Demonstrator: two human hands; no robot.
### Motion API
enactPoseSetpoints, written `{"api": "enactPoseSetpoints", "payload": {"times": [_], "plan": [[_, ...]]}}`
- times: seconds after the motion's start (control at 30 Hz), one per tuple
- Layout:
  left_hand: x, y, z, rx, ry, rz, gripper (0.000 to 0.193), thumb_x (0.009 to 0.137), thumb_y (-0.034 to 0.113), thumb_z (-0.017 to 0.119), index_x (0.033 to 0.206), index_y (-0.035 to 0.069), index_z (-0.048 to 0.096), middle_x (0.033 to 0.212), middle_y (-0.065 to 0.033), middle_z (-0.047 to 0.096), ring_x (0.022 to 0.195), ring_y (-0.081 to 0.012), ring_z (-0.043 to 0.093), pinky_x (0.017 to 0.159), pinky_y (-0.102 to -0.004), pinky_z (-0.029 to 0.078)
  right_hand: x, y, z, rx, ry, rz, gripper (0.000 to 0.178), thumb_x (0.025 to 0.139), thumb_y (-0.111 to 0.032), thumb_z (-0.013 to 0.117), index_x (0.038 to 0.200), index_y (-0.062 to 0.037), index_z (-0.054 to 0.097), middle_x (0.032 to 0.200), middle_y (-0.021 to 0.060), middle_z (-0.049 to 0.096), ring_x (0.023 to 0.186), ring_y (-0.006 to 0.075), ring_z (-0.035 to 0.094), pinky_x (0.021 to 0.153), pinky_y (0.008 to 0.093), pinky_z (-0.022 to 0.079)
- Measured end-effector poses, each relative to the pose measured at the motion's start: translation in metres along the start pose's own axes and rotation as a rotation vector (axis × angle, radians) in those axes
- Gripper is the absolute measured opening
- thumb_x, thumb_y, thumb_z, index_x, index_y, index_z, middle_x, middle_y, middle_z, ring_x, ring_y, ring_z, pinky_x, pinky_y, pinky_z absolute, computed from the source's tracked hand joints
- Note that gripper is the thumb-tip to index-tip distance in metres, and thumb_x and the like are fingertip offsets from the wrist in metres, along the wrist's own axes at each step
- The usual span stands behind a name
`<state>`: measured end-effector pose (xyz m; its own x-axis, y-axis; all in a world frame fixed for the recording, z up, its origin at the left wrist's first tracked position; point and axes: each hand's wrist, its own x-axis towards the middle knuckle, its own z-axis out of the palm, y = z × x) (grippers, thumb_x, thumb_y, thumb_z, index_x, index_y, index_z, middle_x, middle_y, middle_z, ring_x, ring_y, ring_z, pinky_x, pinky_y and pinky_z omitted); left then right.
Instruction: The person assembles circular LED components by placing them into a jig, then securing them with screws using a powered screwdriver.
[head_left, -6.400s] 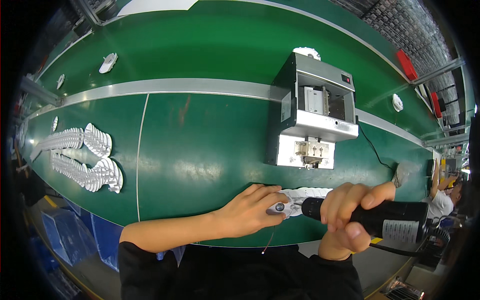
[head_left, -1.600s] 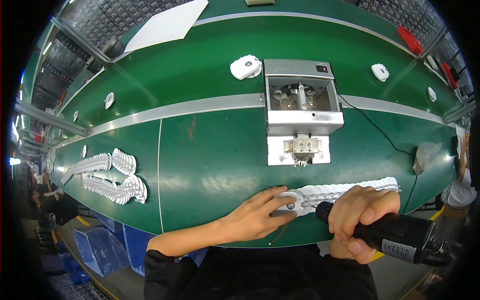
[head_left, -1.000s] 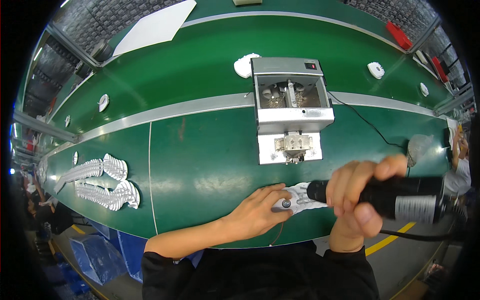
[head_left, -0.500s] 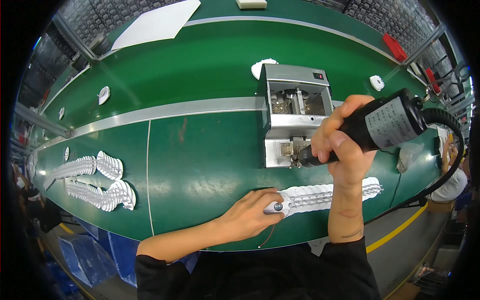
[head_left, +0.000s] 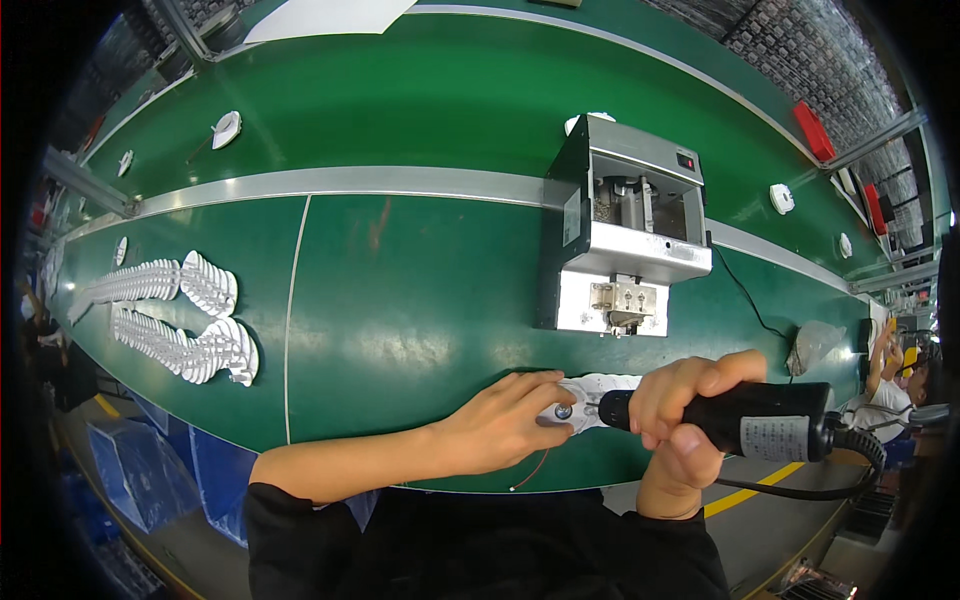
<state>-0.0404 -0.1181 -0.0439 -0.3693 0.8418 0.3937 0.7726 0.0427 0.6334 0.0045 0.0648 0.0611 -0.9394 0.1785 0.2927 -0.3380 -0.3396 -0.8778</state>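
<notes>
My left hand (head_left: 500, 422) is closed round a white plastic part (head_left: 572, 420) near the table's front edge. A dark round spot shows on that part, and a thin red wire (head_left: 532, 473) trails out below it. My right hand (head_left: 690, 415) grips a black electric screwdriver (head_left: 775, 418), held almost level. Its tip points left at the white part, close to my left fingertips; whether it touches a screw is too small to tell. More white plastic (head_left: 612, 382) shows behind the tool, the rest hidden by my right hand.
A metal screw feeder (head_left: 650, 250) stands beyond my hands. Rows of nested white parts (head_left: 190, 350) lie at the left. Single white parts (head_left: 228, 130) sit on the far green strip. A clear plastic bag (head_left: 815, 345) lies at the right, near another person (head_left: 885, 395).
My right hand has brought the screwdriver from the screw feeder down and toward me, to the white part. My left hand keeps its hold. The view has shifted a little.
</notes>
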Motion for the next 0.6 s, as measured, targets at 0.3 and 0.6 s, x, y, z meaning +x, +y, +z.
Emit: {"api": "enactPoseSetpoints", "payload": {"times": [0.3,0.6], "plan": [[0.0009,0.0007,0.002,-0.002,0.0,-0.012,0.025,0.075,0.012,0.068,0.1,0.013,0.07,0.116,-0.0101,0.057,0.118,-0.0331,0.052,0.09,-0.0425,0.048,-0.0006,0.005,-0.0015,-0.034,-0.079,0.038,0.037,0.071,0.009,0.064,0.101,-0.0032,0.045,0.071,0.0099,0.053,0.062,0.018,0.054,0.06,0.0325,0.047],[0.0002,0.0013,-0.0004,-0.004,0.028,-0.01,0.025,0.075,0.013,0.068,0.1,0.014,0.07,0.115,-0.0103,0.057,0.118,-0.0337,0.052,0.089,-0.0429,0.048,0.0053,0.0091,-0.004,-0.121,-0.2,0.009,0.035,0.066,0.007,0.068,0.096,-0.0007,0.051,0.065,0.0096,0.055,0.055,0.0181,0.057,0.054,0.0301,0.048]]}}
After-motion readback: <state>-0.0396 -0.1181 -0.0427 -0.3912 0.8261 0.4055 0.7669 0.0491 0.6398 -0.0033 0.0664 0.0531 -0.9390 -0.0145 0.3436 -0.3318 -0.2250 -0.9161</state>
